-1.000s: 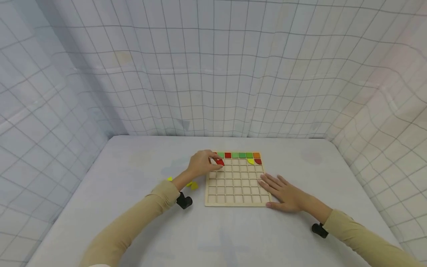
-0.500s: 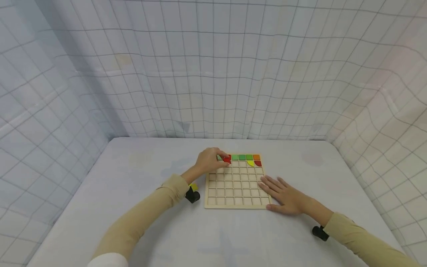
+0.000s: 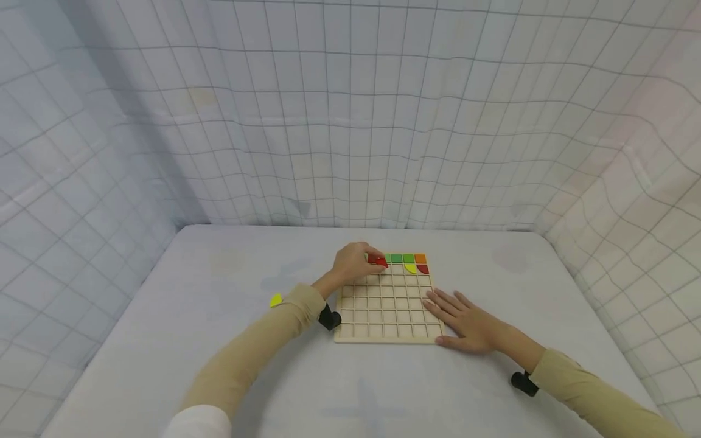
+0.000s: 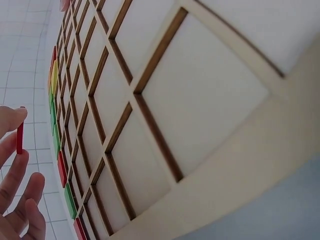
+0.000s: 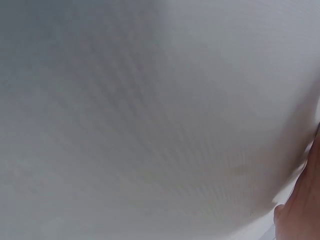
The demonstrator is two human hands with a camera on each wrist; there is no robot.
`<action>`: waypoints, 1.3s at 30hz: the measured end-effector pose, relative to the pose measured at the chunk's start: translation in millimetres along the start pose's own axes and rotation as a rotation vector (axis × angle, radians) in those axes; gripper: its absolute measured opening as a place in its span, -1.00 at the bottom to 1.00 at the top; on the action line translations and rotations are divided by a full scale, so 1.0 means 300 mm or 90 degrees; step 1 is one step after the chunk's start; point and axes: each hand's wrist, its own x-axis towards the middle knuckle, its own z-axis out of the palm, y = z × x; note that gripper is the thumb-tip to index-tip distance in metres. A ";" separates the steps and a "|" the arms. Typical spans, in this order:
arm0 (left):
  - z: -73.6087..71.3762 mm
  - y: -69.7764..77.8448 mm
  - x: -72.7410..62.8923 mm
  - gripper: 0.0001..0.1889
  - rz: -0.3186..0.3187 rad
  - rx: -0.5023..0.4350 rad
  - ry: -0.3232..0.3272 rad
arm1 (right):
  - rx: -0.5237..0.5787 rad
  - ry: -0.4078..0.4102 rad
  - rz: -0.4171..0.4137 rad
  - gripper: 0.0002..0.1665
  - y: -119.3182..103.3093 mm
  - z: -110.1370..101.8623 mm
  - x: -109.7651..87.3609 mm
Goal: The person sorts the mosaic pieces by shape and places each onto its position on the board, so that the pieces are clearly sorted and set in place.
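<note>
Between thumb and fingertips, my left hand [image 3: 353,263] pinches a thin red tile [image 4: 20,137], held over the upper part of a wooden grid board [image 3: 389,339]. In the left wrist view the tile is seen edge-on, apart from the board. Green, red and orange square tiles, such as a green tile [image 3: 408,258], fill cells of the board's far row. Just below them at the right sit a yellow rounded tile [image 3: 411,268] and a dark red rounded tile [image 3: 423,268]. My right hand [image 3: 470,322] lies flat with fingers spread, its fingertips on the board's right edge.
A loose yellow piece [image 3: 276,300] lies on the white-covered table [image 3: 219,274], left of the board beside my left sleeve. Grid-patterned curtains [image 3: 372,121] enclose the table at the back and sides. My left forearm hides part of the table.
My left hand has moved to the right over the board's far rows, carrying the red tile. The right hand stays in place. Yellow pieces near the left wrist are now partly hidden.
</note>
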 end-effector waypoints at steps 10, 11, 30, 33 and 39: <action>0.004 0.012 0.026 -0.67 0.012 0.039 -0.023 | -0.001 0.034 -0.012 -0.09 0.001 0.011 -0.007; 0.007 0.013 0.029 -0.67 0.013 0.045 -0.026 | 0.002 0.039 -0.014 -0.09 0.000 0.011 -0.008; 0.088 0.054 0.053 -0.72 0.001 0.032 -0.056 | -0.012 -0.001 0.008 -0.09 -0.006 0.005 -0.003; 0.093 0.053 0.052 -0.72 -0.008 0.037 -0.061 | 0.001 -0.011 0.013 -0.07 -0.005 0.007 -0.004; 0.090 0.057 0.060 -0.73 0.003 0.038 -0.064 | 0.003 -0.006 0.008 -0.07 -0.001 0.002 -0.003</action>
